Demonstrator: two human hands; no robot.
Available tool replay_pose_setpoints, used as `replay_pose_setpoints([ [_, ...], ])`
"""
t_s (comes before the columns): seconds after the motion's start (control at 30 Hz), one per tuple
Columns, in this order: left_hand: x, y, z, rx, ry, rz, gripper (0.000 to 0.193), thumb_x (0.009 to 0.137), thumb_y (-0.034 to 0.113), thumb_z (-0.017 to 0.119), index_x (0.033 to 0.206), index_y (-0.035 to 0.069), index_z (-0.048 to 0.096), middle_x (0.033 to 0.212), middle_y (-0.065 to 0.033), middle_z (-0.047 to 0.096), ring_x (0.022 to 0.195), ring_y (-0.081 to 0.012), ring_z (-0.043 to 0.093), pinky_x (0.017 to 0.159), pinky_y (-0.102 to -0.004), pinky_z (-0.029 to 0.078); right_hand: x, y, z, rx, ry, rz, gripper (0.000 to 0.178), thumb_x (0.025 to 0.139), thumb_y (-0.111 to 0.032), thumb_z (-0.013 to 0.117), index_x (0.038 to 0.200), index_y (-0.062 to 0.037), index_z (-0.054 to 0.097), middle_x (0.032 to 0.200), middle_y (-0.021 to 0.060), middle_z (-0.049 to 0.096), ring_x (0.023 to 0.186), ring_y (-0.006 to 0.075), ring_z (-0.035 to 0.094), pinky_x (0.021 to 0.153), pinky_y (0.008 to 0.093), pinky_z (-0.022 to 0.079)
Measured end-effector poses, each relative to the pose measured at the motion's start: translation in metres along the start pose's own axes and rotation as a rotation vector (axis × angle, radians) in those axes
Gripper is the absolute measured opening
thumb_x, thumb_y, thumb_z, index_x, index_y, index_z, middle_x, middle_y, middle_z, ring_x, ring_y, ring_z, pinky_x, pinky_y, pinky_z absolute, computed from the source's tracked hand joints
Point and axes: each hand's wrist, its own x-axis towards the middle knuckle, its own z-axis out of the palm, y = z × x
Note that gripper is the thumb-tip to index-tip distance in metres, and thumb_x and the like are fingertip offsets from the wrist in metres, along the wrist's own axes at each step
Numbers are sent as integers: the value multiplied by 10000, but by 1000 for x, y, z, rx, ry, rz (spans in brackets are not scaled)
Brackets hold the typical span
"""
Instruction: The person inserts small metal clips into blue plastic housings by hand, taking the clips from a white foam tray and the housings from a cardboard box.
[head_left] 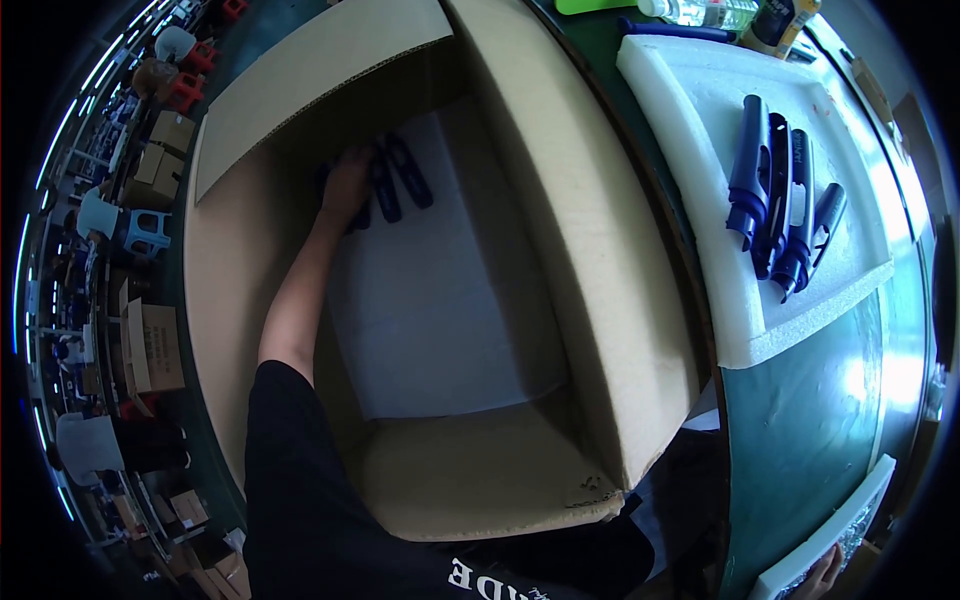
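Note:
My left hand [347, 182] reaches deep into a large open cardboard box [540, 190]. Its fingers are closed around a long, dark blue plastic casing [361, 217] at the box's far left, though shadow hides much of the grip. Beside it, two more slotted dark blue casings [407, 172] lie side by side on a pale sheet [440, 310] lining the bottom. My right hand is out of the picture. On the table to the right, a white foam tray [742, 335] holds several similar blue casings [775, 190] with pointed ends.
The box flaps stand folded outward. Behind the foam tray are a clear bottle [710, 12] and a dark bottle [778, 25] on the green table [790, 450]. At the lower right, someone's fingers [822, 575] touch another foam piece [850, 530]. Stools and cartons stand far left.

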Motion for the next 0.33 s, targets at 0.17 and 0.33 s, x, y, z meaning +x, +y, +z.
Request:
replay_pose_setpoints([
  [0.17,-21,-15,-19,-82,98,-166,317,929,215,558,1189,54,643,1189,-227,605,1099,-434,573,999,-449,451,4,3,0,-64,18,-20,418,928,-280,642,1207,30,669,1192,215,604,963,290,618,795,387,533],
  [0.33,-36,-22,-11,-143,0,-225,405,960,329,566,1248,48,614,1252,-251,583,1174,-427,536,1038,-455,419,8,19,-6,-20,-16,3,434,938,-328,643,1233,-11,673,1265,221,584,1043,286,600,844,405,532],
])
